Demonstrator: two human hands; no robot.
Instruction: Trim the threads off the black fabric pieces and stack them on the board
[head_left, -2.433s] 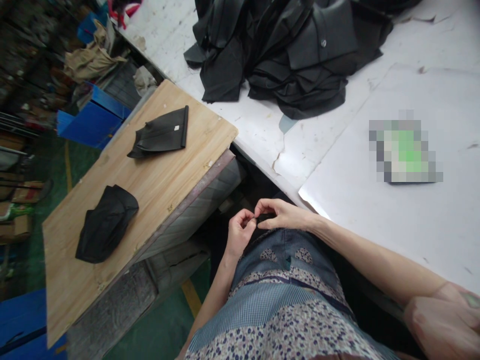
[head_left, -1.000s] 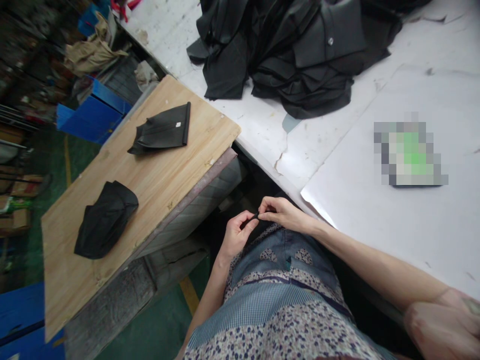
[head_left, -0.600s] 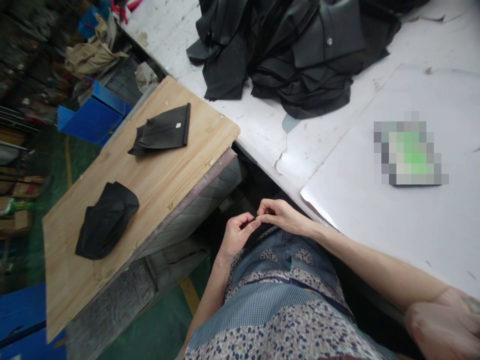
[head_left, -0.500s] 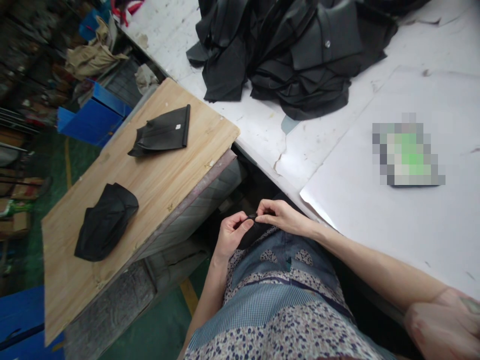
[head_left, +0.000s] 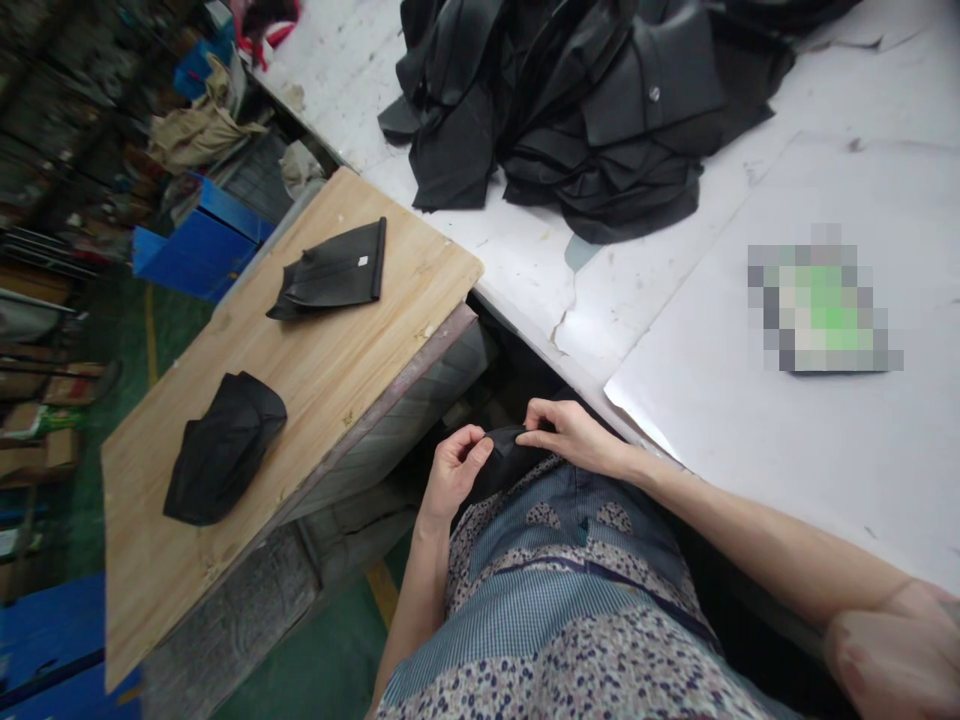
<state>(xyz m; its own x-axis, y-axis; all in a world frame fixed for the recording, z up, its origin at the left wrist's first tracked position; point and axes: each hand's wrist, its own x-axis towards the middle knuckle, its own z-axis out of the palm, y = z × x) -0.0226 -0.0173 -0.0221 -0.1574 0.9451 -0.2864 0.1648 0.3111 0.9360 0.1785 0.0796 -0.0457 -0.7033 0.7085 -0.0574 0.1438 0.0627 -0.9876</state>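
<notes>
Over my lap, a black piece of material (head_left: 504,462) is stretched between my two hands, its lower part falling dark against the patterned apron (head_left: 555,520). My left hand (head_left: 457,465) pinches its left end between thumb and fingers. A short way along the same edge, my right hand (head_left: 566,432) pinches it too, thumb tip pressed on the material. I cannot make out the full shape of the piece. Two similar black pieces lie on the wooden board to the left: a folded one (head_left: 225,448) and a flatter one (head_left: 334,272) bearing a small white mark.
The wooden board (head_left: 405,285) meets the white table (head_left: 637,330) beyond my hands. A heap of black pieces (head_left: 600,110) covers the table's far part. A pixelated green item (head_left: 825,310) lies at right. Blue boxes (head_left: 202,245) stand past the board.
My hands have moved slightly apart along the black material, so more of its edge shows between them. The view has shifted a little.
</notes>
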